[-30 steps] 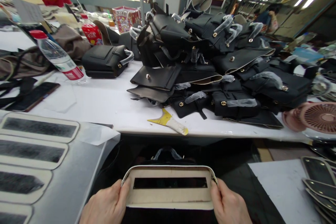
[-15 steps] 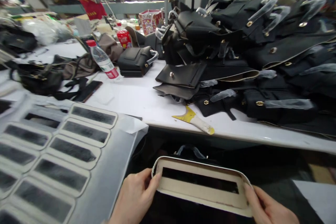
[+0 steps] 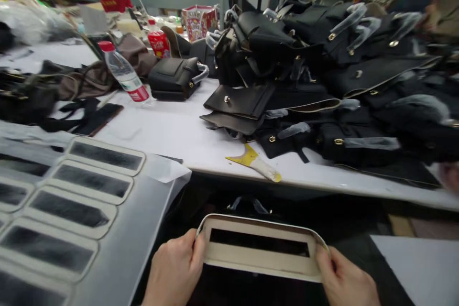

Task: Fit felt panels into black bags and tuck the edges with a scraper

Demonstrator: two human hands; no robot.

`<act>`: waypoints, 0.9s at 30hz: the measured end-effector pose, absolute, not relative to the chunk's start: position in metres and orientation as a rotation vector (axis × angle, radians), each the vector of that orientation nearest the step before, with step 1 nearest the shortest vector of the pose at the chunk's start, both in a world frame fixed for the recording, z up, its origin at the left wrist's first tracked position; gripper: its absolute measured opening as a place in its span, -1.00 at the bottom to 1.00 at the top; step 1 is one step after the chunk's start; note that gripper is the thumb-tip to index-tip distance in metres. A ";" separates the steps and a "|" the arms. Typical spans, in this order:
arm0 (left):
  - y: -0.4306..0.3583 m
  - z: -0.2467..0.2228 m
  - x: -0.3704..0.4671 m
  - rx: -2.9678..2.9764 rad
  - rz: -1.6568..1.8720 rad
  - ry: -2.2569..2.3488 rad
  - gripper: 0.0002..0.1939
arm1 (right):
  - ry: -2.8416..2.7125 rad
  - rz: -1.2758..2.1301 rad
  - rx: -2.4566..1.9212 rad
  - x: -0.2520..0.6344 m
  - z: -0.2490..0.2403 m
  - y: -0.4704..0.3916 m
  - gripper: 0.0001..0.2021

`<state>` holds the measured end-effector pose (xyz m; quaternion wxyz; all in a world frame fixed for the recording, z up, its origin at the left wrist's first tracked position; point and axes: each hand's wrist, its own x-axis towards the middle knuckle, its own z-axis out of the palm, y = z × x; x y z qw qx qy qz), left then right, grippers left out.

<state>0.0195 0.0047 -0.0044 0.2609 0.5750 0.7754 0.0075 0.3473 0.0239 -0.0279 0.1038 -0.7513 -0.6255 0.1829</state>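
Two hands on one piece: the left hand (image 3: 175,267) and right hand (image 3: 346,282) each pinch an end of a cream panel (image 3: 260,260) with a long slot cut through it, held low and near the body, below the edge of the white table (image 3: 172,131). Fingers closed on the panel's rounded ends, thumbs on top. Judgement: keep the grip even on both ends so the panel stays flat and unbent. Counts, largest first: one heaped pile of black bags (image 3: 322,71), too many to count; about seven slotted panels (image 3: 91,179) laid out on the grey sheet at left; one water bottle (image 3: 124,74); one phone (image 3: 96,119); one yellow scraper (image 3: 253,162).
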 end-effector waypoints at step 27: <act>0.004 -0.019 0.008 1.524 -0.072 1.991 -0.56 | -2.158 0.192 -1.839 0.335 -0.017 0.012 -0.57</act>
